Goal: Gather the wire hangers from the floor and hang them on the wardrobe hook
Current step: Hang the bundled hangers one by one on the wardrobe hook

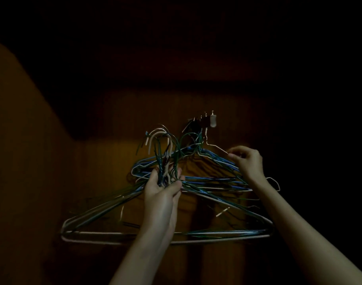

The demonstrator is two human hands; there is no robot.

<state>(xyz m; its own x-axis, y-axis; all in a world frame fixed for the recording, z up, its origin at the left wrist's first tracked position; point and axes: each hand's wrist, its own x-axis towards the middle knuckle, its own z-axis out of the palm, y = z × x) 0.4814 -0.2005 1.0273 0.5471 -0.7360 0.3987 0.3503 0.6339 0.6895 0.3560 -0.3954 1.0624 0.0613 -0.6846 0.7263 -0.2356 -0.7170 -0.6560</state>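
Note:
My left hand (164, 183) grips the necks of a bundle of several wire hangers (106, 204), white, green and blue, held up in front of a dark wooden wardrobe. Their hooks (158, 138) stick up above my fingers. To the right, a second set of blue and white hangers (217, 159) hangs from the wardrobe hook (204, 122), a small rack of pegs with a white end piece. My right hand (247, 159) pinches the sloping shoulder wire of one white hanger in that hung set. The two sets overlap and tangle in the middle.
The wooden wardrobe panel (114, 161) fills the view behind the hangers, lit dimly at the centre. Everything above and to the right is in deep shadow. A lighter brown surface (17, 140) stands at the left.

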